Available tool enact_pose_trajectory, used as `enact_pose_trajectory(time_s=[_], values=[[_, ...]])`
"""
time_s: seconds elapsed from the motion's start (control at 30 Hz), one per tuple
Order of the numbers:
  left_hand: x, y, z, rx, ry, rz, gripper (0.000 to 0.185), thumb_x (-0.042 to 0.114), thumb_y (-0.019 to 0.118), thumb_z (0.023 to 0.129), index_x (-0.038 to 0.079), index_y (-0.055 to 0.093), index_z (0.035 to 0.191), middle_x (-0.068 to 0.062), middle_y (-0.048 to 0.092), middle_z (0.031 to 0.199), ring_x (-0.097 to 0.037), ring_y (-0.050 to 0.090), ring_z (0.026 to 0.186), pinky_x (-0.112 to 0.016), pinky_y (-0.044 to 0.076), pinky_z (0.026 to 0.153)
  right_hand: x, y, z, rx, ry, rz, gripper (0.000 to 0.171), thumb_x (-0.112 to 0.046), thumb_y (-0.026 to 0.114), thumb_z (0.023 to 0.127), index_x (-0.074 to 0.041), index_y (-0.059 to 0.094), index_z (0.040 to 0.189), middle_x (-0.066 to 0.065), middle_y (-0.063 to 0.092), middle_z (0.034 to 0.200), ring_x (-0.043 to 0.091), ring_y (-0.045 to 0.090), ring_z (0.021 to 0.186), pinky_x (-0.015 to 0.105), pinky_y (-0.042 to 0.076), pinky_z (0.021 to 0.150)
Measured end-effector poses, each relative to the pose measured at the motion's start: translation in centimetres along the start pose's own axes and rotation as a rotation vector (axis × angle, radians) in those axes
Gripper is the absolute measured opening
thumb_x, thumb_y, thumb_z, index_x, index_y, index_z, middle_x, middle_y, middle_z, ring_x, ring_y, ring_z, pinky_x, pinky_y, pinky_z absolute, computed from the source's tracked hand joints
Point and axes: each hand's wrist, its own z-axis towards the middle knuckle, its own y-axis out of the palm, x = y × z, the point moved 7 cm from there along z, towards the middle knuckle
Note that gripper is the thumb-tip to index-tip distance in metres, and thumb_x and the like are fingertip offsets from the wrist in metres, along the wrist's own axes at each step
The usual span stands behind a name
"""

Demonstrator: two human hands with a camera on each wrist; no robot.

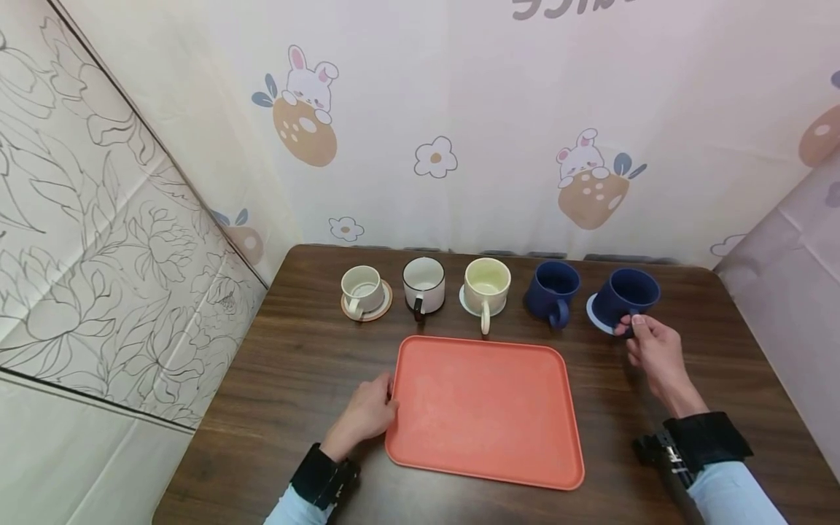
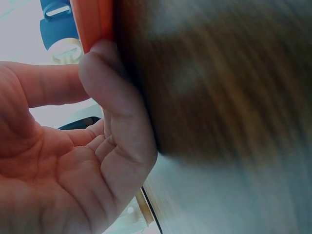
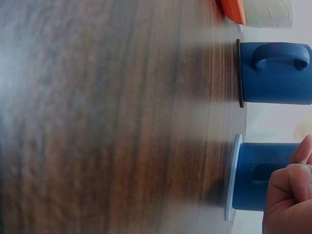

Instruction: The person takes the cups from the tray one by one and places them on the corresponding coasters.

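My right hand (image 1: 658, 355) grips the handle of the rightmost dark blue mug (image 1: 631, 290) in the head view. The mug stands upright over a pale round coaster (image 1: 599, 318), which shows at its left side. In the right wrist view my curled fingers (image 3: 292, 185) cover part of that mug's handle. My left hand (image 1: 364, 410) pinches the left edge of the coral tray (image 1: 485, 412), thumb on top. The left wrist view has the fingertips right at the tray's rim (image 2: 92, 22). Nothing lies on the tray.
Left of the held mug stand another dark blue mug (image 1: 553, 290), a pale yellow mug (image 1: 487, 284) on a coaster, a white mug (image 1: 424, 286) with a dark handle, and a small cream cup (image 1: 363, 289) on a round coaster (image 1: 383, 310). A printed curtain (image 1: 394, 204) hangs behind the wooden table (image 1: 275, 394).
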Motion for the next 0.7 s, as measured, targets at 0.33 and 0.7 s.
enact_pose_trajectory(time_s=[0.33,0.7], values=[[-0.14,0.06,0.17,-0.010,-0.022,-0.001,0.011,0.006,0.065,0.099,0.009,0.055,0.097,-0.004,0.055,0.076,-0.017,0.055,0.065,-0.031,0.043,0.056,-0.03,-0.29,0.09,0.000,0.024,-0.029,0.031,-0.032,0.047,0.113,-0.005,0.060,0.116,-0.002,0.068,0.087,0.010,0.043,0.051,0.029,0.033,0.046],[-0.24,0.28,0.12,-0.032,-0.044,-0.023,0.009,0.005,0.065,0.099,0.007,0.056,0.100,-0.005,0.057,0.078,-0.018,0.056,0.065,-0.032,0.045,0.056,-0.11,-0.27,0.21,-0.019,0.024,-0.007,0.029,-0.030,0.047,0.114,-0.006,0.063,0.112,-0.003,0.067,0.085,0.009,0.042,0.049,0.033,0.025,0.047]])
